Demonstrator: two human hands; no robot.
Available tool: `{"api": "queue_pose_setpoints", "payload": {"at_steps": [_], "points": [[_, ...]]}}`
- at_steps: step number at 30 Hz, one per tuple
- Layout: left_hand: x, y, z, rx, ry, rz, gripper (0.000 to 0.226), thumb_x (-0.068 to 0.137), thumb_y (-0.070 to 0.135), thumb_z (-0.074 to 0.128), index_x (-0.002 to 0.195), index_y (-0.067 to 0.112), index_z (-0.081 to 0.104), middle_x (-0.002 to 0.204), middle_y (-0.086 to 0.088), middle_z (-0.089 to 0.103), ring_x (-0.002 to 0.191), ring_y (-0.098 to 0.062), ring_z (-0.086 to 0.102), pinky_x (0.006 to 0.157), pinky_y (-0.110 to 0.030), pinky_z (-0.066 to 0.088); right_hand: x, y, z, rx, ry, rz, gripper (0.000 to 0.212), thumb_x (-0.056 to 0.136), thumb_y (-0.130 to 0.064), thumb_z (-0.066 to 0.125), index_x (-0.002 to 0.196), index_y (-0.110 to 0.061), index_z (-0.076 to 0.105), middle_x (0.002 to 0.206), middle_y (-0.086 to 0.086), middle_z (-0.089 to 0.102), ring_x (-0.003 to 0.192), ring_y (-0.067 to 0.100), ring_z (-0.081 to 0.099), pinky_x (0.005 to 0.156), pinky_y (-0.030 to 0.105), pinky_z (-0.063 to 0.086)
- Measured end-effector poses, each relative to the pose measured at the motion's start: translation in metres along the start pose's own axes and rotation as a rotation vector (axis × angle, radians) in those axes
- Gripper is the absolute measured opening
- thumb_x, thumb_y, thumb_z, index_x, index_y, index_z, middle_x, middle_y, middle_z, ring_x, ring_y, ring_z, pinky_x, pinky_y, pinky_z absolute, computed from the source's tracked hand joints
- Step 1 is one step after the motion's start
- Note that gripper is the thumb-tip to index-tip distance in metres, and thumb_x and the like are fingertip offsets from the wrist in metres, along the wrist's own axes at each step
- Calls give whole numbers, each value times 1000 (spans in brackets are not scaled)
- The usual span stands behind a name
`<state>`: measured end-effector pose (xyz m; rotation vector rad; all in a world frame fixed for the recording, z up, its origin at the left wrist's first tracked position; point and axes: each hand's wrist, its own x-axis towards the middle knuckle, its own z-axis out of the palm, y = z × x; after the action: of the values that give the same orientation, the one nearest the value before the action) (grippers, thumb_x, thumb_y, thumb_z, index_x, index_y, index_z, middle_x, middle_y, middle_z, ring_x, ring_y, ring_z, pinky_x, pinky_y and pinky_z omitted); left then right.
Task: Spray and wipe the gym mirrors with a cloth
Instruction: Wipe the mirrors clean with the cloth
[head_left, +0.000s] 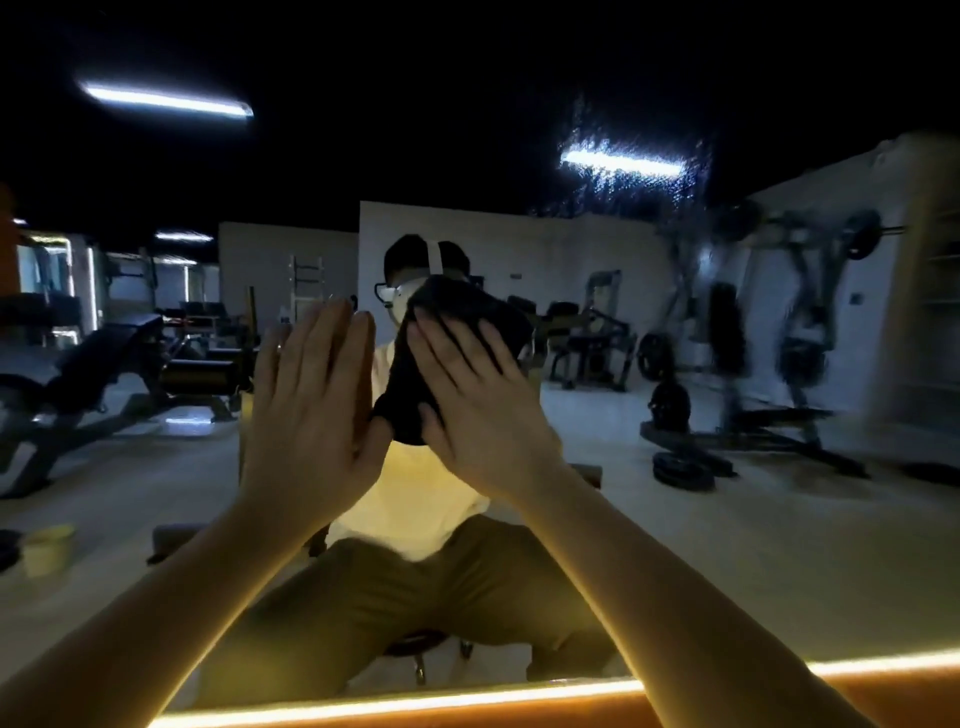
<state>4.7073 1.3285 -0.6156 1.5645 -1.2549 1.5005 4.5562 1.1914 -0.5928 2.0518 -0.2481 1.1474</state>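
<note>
Presses dark cloth (453, 300) to mirror (727, 519) with right hand (480, 415), fingers straight, not clenched; rests left hand (311, 400) flat on same mirror just beside, fingers released, empty

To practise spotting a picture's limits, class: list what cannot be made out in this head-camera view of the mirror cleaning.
Head view only:
- Black fabric cloth: much of it is covered by the right hand.
- Left hand: contact with the wall mirror is unclear.
- Pale yellow tub-like object, lower left: too blurred to identify.
- Reflected gym machines, right: smeared by wet streaks.
</note>
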Motion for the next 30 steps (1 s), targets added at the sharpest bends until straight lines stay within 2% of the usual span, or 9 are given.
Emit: {"api": "queue_pose_setpoints", "payload": {"at_steps": [2, 5, 10, 13, 18, 21, 24, 26, 30], "points": [[7, -5, 3, 39, -25, 29, 87, 95, 50, 58, 159, -4, 34, 167, -26, 28, 157, -41, 24, 127, -60, 15, -5, 24, -2, -10, 11, 19, 64, 108, -40, 32, 163, -8, 24, 169, 11, 25, 155, 28, 23, 129, 46, 8], [11, -6, 9, 71, -53, 38, 98, 94, 64, 59, 160, -3, 32, 168, -27, 26, 158, -41, 22, 124, -65, 19, -18, 67, -5, -32, 30, 244, 66, 107, -40, 28, 163, -6, 20, 169, 13, 23, 155, 29, 23, 129, 46, 7], [8, -4, 11, 73, -55, 41, 104, 92, 70, 55, 161, -2, 28, 170, -26, 21, 160, -39, 17, 126, -64, 15, -21, 106, -14, -63, 135, 729, 67, 104, -35, 26, 163, -3, 18, 169, 16, 21, 155, 34, 22, 128, 50, 14], [8, -4, 9, 54, -76, 50, 103, 94, 70, 52, 164, 1, 23, 172, -22, 15, 161, -37, 13, 127, -64, 14, 8, 83, -14, -6, 179, 834, 70, 101, -32, 25, 162, 0, 16, 170, 18, 17, 156, 36, 19, 127, 53, 12], [13, -16, -3, -19, -86, 53, 81, 97, 53, 57, 158, 2, 40, 166, -19, 35, 156, -34, 30, 124, -61, 24, 57, 18, -10, 19, 166, 555, 69, 104, -33, 29, 163, -1, 15, 170, 18, 16, 157, 33, 15, 128, 53, 9], [22, -28, -14, -128, -23, 49, 56, 94, 28, 62, 143, 2, 56, 153, -18, 52, 146, -34, 46, 122, -58, 29, 70, -12, -8, 10, 96, 251, 68, 106, -36, 29, 163, -3, 16, 170, 16, 16, 158, 32, 15, 128, 53, 9], [38, -37, -25, -157, 16, 18, 50, 91, 22, 63, 137, 4, 58, 148, -20, 53, 139, -37, 48, 118, -56, 32, 66, 2, -12, -50, 24, -7, 67, 106, -39, 33, 162, -5, 23, 170, 13, 22, 157, 29, 20, 128, 50, 11], [52, -36, -26, -125, 8, 39, 56, 94, 28, 60, 144, 4, 53, 153, -21, 47, 143, -38, 44, 121, -58, 29, 59, 29, -17, -108, 7, -1, 68, 105, -41, 33, 162, -6, 22, 170, 12, 23, 156, 28, 21, 129, 47, 9], [83, -21, -11, -25, -75, 50, 83, 99, 58, 47, 161, 5, 34, 169, -20, 26, 159, -37, 21, 129, -56, 12, 40, 97, -30, -145, -13, 283, 70, 104, -39, 29, 163, -4, 16, 169, 16, 22, 155, 31, 21, 129, 47, 9]]}}
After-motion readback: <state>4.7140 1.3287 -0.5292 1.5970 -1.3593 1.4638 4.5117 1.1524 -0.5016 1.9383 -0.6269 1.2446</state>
